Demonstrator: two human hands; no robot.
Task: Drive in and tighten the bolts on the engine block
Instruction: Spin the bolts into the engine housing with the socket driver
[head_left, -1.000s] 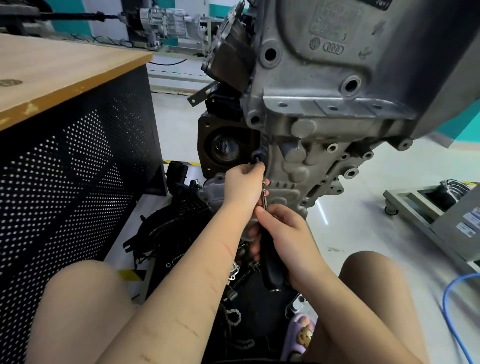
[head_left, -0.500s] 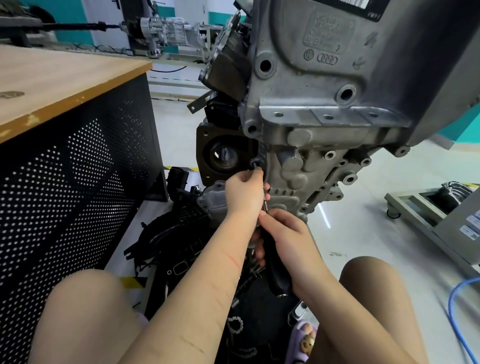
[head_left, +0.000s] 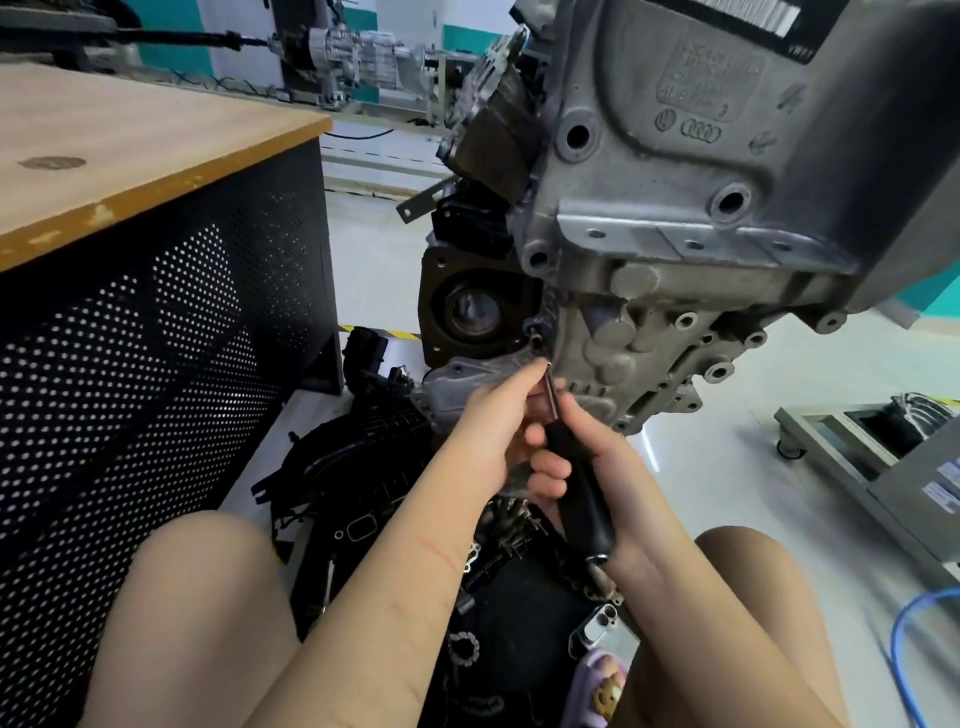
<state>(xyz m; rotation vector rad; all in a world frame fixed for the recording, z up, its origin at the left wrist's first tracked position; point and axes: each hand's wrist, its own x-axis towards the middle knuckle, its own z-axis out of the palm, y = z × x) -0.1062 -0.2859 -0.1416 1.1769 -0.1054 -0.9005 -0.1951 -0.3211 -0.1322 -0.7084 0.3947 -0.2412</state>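
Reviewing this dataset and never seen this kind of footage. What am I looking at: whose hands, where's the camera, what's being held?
There is no robot here. A person wears one wide-angle camera on the head, looking down past bare knees at their own hands. The big grey casting ahead is the engine block, raised off the floor. The right hand grips the black handle of a driver tool, whose metal shaft points up toward a bolt seated in the block. The left hand pinches the shaft near its tip to steady it. The tip sits just below the bolt, apparently not engaged. Black parts lie on the floor below, and a wooden-topped bench stands to the left.
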